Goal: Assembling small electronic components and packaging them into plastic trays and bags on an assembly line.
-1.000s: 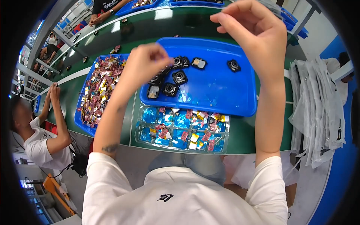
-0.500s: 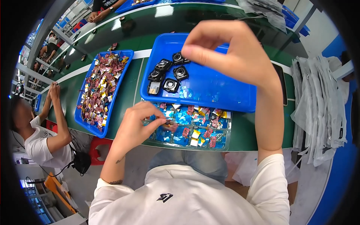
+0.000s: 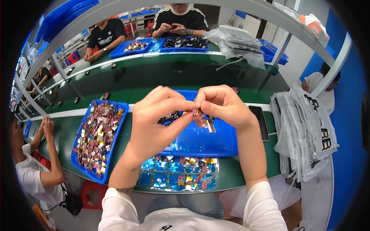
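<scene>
My left hand (image 3: 156, 123) and my right hand (image 3: 227, 107) meet in front of me, thumbs and forefingers pinched together. Between them is a small reddish flex circuit part (image 3: 201, 119) with a silver and yellow end hanging down. Behind and below lies a shallow blue tray (image 3: 216, 144). Black watch-like modules (image 3: 168, 118) in it are mostly hidden by my left hand. Closer to me, a clear compartment tray (image 3: 175, 187) carries similar reddish parts, yellow and white pieces and blue film.
On the left stands a blue tray (image 3: 125, 111) heaped with flex parts. A dark phone (image 3: 260, 122) and stacked translucent bags (image 3: 302, 134) lie to the right. Beyond the green belt (image 3: 162, 73), people work by more trays. Another person (image 3: 38, 161) sits at left; grey frame bars (image 3: 185, 9) cross above.
My left hand has risen from the compartment tray with the flex circuit part. My right hand has come down to meet it. The view has tilted up, showing more of the far side.
</scene>
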`<state>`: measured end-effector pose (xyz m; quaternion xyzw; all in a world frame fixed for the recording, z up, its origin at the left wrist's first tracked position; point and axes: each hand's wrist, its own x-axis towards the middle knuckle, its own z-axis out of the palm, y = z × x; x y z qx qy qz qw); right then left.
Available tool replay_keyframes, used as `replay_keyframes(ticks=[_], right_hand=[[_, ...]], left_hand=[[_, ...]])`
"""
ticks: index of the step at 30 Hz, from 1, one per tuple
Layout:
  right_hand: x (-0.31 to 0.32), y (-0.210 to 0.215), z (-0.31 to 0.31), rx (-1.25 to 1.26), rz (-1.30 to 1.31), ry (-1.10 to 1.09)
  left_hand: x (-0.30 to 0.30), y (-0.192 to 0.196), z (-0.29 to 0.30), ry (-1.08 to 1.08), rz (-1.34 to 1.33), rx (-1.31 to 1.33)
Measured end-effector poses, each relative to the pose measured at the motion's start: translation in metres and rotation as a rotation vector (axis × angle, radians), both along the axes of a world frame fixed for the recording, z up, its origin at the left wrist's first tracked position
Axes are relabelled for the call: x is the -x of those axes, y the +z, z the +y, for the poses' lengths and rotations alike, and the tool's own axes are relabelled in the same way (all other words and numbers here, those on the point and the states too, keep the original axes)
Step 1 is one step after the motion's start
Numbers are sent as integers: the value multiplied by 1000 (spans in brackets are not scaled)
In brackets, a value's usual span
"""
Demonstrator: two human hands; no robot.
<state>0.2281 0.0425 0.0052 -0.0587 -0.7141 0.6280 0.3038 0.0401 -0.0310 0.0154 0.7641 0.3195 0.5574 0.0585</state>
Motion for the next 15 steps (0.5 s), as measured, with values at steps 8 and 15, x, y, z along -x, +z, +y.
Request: replay_keyframes(ticks=[8,15], right_hand=[[16,-3,-1,-1,21,-178],[24,0,-11,-636,-39,-649]], left_hand=[[19,1,10,-26,59,-82],[36,3,8,-72,-152,590]])
